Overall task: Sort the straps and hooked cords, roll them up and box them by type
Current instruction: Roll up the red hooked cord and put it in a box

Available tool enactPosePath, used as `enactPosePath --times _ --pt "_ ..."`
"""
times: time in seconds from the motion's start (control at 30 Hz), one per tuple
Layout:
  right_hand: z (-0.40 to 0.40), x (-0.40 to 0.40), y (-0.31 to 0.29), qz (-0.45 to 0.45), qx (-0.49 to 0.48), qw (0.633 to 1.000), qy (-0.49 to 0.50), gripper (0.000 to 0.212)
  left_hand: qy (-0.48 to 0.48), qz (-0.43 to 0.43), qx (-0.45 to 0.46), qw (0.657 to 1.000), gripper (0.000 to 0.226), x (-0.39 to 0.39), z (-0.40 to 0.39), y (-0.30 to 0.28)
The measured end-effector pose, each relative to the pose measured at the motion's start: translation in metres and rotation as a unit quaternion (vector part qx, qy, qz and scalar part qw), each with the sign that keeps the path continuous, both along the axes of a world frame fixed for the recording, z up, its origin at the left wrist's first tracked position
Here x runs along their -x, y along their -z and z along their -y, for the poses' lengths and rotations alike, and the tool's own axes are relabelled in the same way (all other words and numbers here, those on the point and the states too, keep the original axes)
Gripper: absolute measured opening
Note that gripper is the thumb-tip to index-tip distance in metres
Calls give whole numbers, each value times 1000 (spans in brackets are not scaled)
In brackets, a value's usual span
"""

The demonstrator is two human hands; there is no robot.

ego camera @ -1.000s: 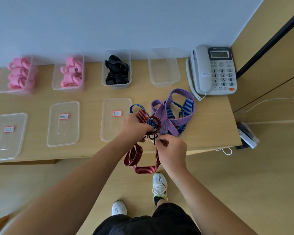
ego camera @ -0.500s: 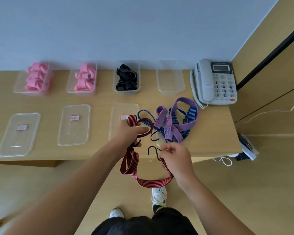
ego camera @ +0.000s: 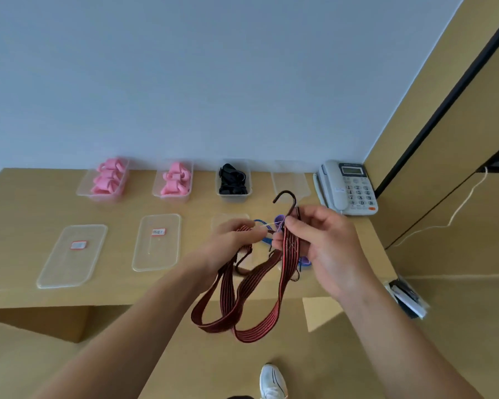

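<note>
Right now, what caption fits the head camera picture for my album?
Both hands, left hand and right hand, hold up a red striped hooked cord above the desk.

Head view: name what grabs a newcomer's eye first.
The red cord, held up by both hands, left hand and right hand, loops below the desk edge with a hook sticking up. Behind, two boxes of pink straps sit far left on the desk; a phone sits far right.
</note>
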State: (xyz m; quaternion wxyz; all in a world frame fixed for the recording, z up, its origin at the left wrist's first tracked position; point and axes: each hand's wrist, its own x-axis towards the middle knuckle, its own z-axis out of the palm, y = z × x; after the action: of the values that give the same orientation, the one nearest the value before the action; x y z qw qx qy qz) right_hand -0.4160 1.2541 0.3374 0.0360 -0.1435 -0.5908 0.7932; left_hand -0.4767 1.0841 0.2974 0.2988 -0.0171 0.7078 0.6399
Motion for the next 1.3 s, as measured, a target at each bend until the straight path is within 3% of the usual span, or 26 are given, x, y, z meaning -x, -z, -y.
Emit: enactPosePath --times 0.17,0.33,0.47,0.57,0.67,0.8,0.97,1.1,1.3 --pt "29 -18 -45 -83 -49 995 35 9 109 -69 12 991 43 -32 17 -35" --pt "45 -36 -72 -127 -65 984 105 10 124 -63 -178 974 37 -57 26 -66" --pt "49 -50 -80 -144 -78 979 122 21 121 -179 -127 968 18 -76 24 -83" --pt "46 -56 -79 -158 -123 972 123 29 93 -185 -136 969 11 -86 21 -90" --pt "38 -59 -80 -180 -199 954 132 24 75 -181 -148 969 23 -91 16 -97" --pt "30 -63 -82 -226 -311 914 130 20 49 -155 -169 972 20 -92 9 -105" --pt "12 -66 -78 -329 -477 806 120 15 22 -103 -236 966 30 -87 -1 -111" --pt "3 -69 -76 -343 -487 799 86 22 13 -40 -306 951 38 -84 -7 -113" --pt "-15 -58 -75 -386 -579 715 62 27 43 -116 -302 945 33 -82 -13 -104"
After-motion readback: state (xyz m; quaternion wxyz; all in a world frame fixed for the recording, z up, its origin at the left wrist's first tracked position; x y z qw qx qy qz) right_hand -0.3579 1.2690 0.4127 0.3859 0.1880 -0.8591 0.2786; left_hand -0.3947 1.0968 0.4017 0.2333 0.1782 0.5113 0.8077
